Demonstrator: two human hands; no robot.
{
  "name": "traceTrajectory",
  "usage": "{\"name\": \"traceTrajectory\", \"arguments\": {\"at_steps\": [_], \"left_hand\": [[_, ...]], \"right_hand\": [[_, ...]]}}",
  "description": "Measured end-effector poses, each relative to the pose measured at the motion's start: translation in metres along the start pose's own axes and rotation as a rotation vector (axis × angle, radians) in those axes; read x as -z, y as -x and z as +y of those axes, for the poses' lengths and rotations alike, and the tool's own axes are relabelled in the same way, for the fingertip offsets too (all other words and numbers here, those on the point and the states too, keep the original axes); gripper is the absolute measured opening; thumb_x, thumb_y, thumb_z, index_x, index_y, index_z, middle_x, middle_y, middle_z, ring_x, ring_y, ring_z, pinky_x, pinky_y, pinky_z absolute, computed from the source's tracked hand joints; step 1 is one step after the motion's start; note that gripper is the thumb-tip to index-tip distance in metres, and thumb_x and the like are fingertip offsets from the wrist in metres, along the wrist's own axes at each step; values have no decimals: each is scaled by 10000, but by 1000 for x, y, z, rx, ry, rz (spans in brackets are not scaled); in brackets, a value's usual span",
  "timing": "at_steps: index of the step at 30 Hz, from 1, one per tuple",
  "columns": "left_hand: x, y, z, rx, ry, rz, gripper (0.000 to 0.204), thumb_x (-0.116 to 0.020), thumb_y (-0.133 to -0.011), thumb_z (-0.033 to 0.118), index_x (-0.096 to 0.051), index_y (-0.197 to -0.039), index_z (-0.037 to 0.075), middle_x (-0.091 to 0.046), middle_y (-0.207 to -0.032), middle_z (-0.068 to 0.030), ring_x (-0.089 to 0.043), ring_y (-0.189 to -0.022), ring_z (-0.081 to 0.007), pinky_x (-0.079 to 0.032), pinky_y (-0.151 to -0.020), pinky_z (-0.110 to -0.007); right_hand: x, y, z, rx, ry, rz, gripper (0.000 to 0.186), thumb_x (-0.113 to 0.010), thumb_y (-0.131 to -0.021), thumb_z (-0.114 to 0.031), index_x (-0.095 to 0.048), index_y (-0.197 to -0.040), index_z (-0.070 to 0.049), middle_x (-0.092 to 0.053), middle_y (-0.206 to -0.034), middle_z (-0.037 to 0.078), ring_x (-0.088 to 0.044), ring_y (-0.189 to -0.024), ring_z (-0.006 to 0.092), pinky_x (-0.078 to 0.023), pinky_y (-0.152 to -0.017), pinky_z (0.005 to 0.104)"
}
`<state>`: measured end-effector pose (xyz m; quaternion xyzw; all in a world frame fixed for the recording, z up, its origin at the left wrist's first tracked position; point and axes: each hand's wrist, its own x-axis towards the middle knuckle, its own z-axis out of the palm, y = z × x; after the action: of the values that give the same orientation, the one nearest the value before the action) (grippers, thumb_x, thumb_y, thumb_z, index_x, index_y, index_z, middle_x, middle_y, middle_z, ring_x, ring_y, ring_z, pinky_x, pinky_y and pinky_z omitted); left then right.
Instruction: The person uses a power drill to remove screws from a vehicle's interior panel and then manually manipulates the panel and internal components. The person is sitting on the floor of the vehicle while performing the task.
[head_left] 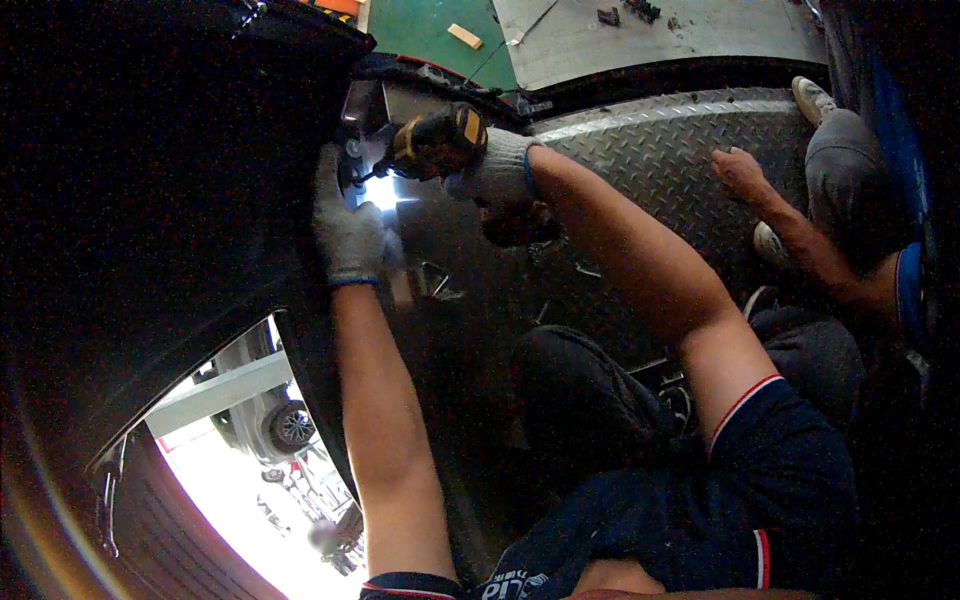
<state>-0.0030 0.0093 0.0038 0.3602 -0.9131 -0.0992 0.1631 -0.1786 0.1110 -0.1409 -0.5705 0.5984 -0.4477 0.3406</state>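
My right hand [503, 165], in a pale knit glove, grips a black and yellow cordless power driver [425, 143] by its handle. The tool lies nearly level, its nose pointing left at a metal panel [360, 110]. A bright glare below its nose washes out the spot where the bit ends, so contact cannot be made out. Close beside it, my gloved left hand [350, 235] rests against the dark panel edge, fingers stretched upward and thumb apart. Whether anything small lies under those fingers is hidden.
Beneath me is a ribbed metal floor [640, 150]. On the right sits another person, whose bare hand [742, 175] hovers over it. A wooden block [465, 37] lies on the green ground beyond the sill. Lower left, a window opening [225, 440] shows a parked car.
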Motion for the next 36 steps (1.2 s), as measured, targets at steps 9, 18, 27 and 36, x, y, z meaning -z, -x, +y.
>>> {"name": "traceTrajectory", "arguments": {"at_steps": [9,18,27,36], "left_hand": [[-7,-8,-16,-7,43,-54,857,-564,-710,-88,-421,-1533,104,-575,-1441,-185,-570,-1321,-319,-442,-1108,-396],[0,1,0,-42,118,-17,859,-558,-697,-98,-418,-1529,65,-568,-1441,-196,-584,-1291,-305,-445,-1103,-393],[-12,-8,-25,-98,115,1,900,-565,-652,-21,-409,-1532,82,-615,-1383,-177,-604,-1246,-317,-468,-1075,-412],[-6,-2,-9,-49,59,-20,894,-568,-688,-69,-392,-1550,90,-566,-1444,-190,-571,-1313,-315,-450,-1099,-395]], "right_hand": [[-13,-9,23,175,-70,148,222,-665,-863,-218,-709,-1043,-95,-733,-873,74,-686,-779,220,-566,-722,380],[-2,-8,13,149,180,-24,212,-661,-874,-208,-717,-1047,-99,-744,-1002,88,-691,-900,230,-562,-796,401],[-26,-32,46,273,-102,147,405,-701,-852,-176,-678,-1255,-140,-733,-1135,81,-696,-994,245,-563,-882,387],[-10,-11,23,187,-131,83,315,-748,-837,-203,-703,-1138,-120,-741,-960,60,-680,-847,190,-574,-771,369]]}}
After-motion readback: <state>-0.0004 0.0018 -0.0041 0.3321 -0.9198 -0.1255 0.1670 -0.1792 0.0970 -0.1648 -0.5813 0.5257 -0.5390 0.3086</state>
